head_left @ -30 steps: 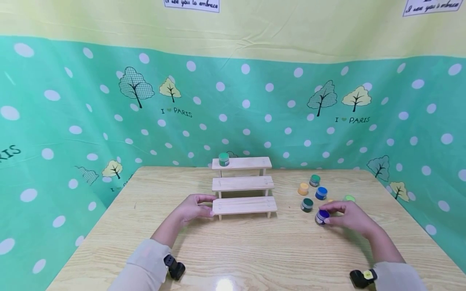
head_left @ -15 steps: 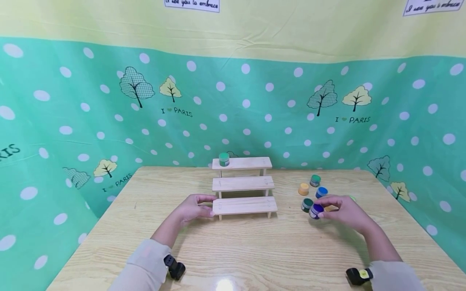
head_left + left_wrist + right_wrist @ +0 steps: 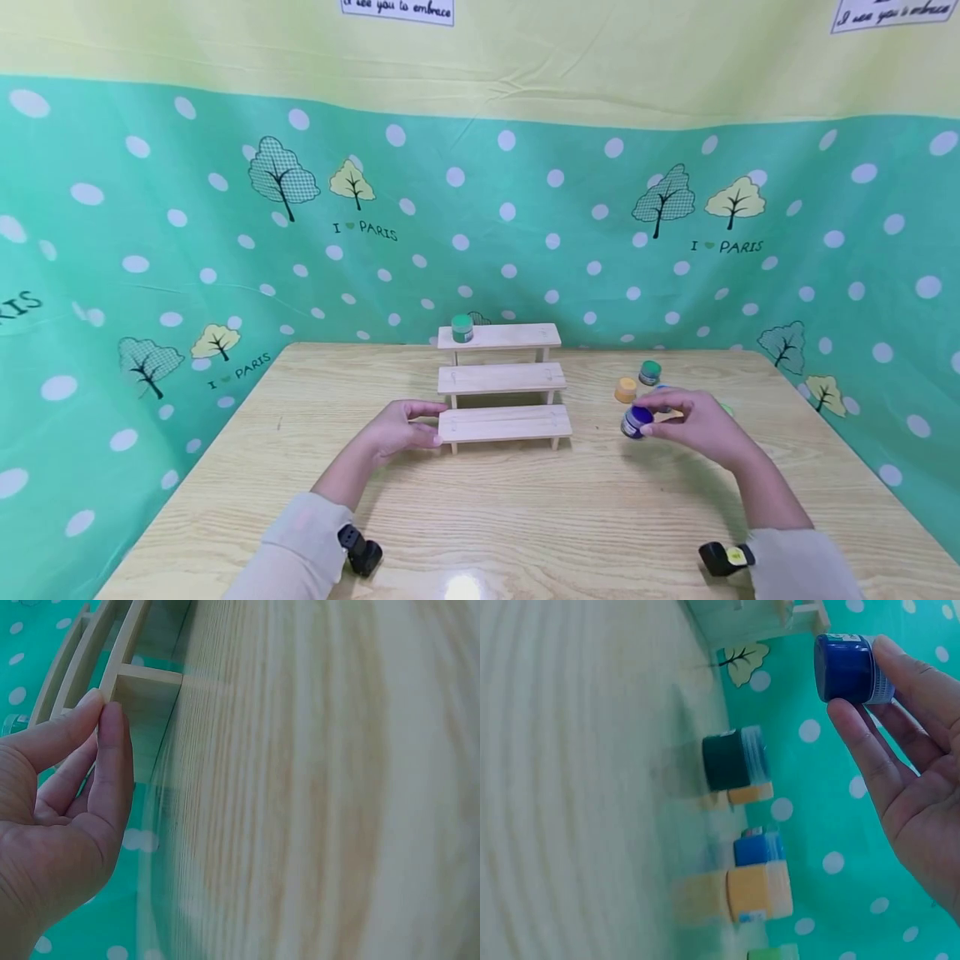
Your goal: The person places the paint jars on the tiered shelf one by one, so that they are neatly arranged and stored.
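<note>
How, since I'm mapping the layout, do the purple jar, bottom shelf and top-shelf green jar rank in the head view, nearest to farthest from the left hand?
1. Bottom shelf: the left hand pinches its left end.
2. Green jar: up on the left end of the top shelf.
3. Purple jar: farther right, held by the right hand.
</note>
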`<state>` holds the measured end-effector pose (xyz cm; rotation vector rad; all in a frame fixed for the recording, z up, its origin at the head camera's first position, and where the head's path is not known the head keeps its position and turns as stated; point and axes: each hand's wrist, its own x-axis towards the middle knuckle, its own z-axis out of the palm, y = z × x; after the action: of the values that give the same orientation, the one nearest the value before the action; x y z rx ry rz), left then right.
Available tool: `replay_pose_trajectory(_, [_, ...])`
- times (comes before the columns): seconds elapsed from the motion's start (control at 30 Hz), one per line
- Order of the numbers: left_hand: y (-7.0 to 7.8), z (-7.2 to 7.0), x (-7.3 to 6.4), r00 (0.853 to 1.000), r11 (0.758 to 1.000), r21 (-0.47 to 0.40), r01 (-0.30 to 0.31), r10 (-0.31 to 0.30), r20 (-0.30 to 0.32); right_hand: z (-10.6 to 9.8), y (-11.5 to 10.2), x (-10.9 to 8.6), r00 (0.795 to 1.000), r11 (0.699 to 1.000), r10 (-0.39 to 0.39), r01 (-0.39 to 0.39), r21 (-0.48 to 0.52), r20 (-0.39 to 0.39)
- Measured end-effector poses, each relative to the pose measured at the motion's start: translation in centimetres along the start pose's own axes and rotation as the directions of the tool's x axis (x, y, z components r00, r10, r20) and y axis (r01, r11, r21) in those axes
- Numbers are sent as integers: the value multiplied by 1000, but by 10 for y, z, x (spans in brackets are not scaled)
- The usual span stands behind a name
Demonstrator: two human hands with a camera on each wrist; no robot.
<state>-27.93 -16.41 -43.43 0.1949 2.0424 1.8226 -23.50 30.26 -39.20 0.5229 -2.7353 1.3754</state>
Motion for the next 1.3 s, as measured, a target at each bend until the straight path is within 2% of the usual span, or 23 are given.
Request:
replay_pose_trajectory(0.33, [1,1,0,1000,1000,8,-1,1,-6,5,-21,18,1000,998,-22,22,-57,-6])
replay_pose_trajectory(0.73, [2,1,0,1000,1000,3,7,-7,-10,10,-48,45,996,998,-68,69,-16,53])
replay_pose_trajectory(0.93, [2,1,0,1000,1000,3,3,-3,-2,10,-60,55,990,992,-115,119,-49,77])
replay_pose_trajectory(1.17, [2,0,0,1000,1000,4,-1,1,6,11,-73,69,987,986,-141,147,-78,70])
replay_pose_trajectory(1.3, [2,0,-1,1000,1000,6,-1,1,4,12,-81,76,982,983,-173,177,-48,73])
